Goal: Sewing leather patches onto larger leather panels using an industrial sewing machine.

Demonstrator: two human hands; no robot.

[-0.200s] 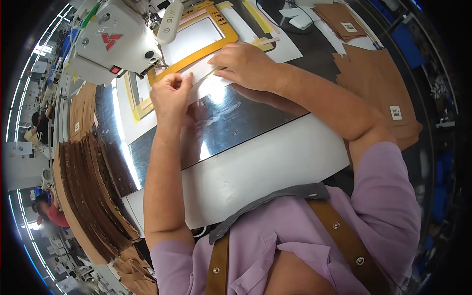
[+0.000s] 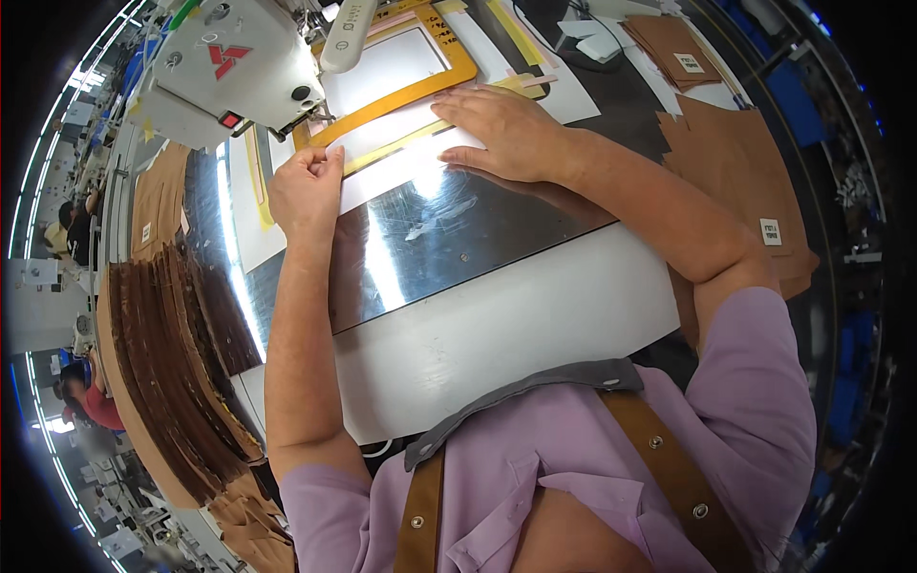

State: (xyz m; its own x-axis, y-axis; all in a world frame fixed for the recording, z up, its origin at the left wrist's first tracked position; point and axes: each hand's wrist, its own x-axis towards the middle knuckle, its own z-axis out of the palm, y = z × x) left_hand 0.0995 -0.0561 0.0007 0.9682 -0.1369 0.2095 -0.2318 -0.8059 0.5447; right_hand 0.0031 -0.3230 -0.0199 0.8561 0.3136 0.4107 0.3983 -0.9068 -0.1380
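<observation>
- Nearest the viewer: the person's lilac shirt (image 2: 573, 458) with a grey collar and two tan apron straps (image 2: 673, 477) fixed with metal rivets; both forearms reach away over the bench.
- White bench (image 2: 516, 334): its bare front edge lies just beyond the collar.
- Polished metal plate (image 2: 449, 229): set into the bench top past the white edge, mirroring the ceiling lights and the left forearm.
- Stack of brown cut pieces (image 2: 181, 363): fanned in overlapping layers on the left side, beside the left elbow.
- Tan leather pieces (image 2: 745, 181): lying flat on the right side, past the right forearm, one bearing a small white label.
- Left hand (image 2: 306, 191): fingers curled shut, pinching the near-left edge of the white sheet (image 2: 401, 162) between thumb and forefinger.
- Right hand (image 2: 506, 129): fingers spread open and flat, palm down, pressing on the white sheet and the near edge of the yellow frame (image 2: 449, 81).
- White sheet: lies at the far edge of the metal plate, between the two hands, partly tucked under the yellow frame.
- Yellow frame: a rectangular template with a pale centre, lying flat directly beyond the hands and reaching under the machine head.
- Sewing machine head (image 2: 229, 72): white housing with a red mark, at the far left, above the frame's left corner.
</observation>
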